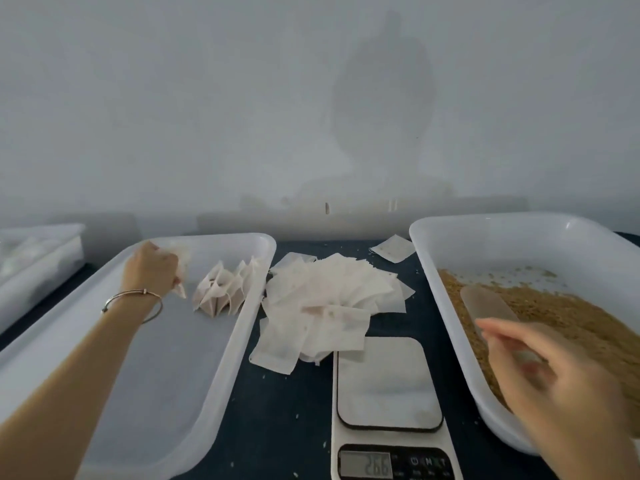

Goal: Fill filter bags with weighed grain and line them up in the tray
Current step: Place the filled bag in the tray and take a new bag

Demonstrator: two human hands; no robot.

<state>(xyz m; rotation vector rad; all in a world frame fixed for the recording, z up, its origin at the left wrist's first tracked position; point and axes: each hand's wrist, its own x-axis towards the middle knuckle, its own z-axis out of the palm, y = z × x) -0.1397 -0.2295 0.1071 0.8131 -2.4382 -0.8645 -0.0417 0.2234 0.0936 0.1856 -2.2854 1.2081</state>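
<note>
My left hand point(150, 268) is inside the white tray point(104, 358) on the left, near its far end, and grips a filled filter bag point(181, 268). Several filled bags point(225, 289) stand in a row just right of it. A loose pile of empty filter bags point(325, 306) lies on the dark table between the trays. The scale point(389, 386) stands in front of the pile and its platform is bare. My right hand point(540, 372), blurred, reaches over the right tray point(446, 282) of brown grain point(571, 317), at the handle of a clear plastic scoop point(485, 303).
A single empty bag point(393, 248) lies at the back of the table. A lidded plastic box point(34, 258) sits at the far left. A plain wall closes off the back. Stray grains dot the dark table top point(277, 410).
</note>
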